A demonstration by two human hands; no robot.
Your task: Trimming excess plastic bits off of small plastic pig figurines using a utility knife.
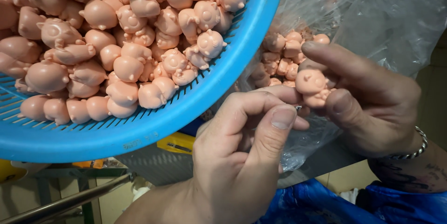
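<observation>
The person's right hand (pixel 368 98) holds a small pink figurine (pixel 311 83) with a round head and stubby ears, its grip pinching the piece between the thumb below and the forefinger curled over the top. The figurine sits just in front of a clear plastic bag (pixel 382 14), in which more of the same pink figures (pixel 284 54) lie heaped. The left hand (pixel 242 154) is drawn close, its forefinger reaching to the underside of the held figurine and its thumb folded in against the other fingers; something thin and dark may be nipped there, perhaps a small tool or a scrap of trimmed material, but it is too small to tell. So the left grip is pressed together, on what cannot be said.

To the left, a blue slotted basket (pixel 233 72) is tilted toward the camera, filled with many more pink figurines (pixel 121 51). A metal bracelet (pixel 416 147) circles the right wrist. Below the hands lie a blue sheet (pixel 335 205), a yellow object (pixel 177 142) under the basket rim and a metal bar (pixel 70 200).

Work this fine looks best done with the figurine held firm but not squeezed, since the soft-looking body could deform, and turned so the left fingertips meet one spot squarely, near the bag mouth.
</observation>
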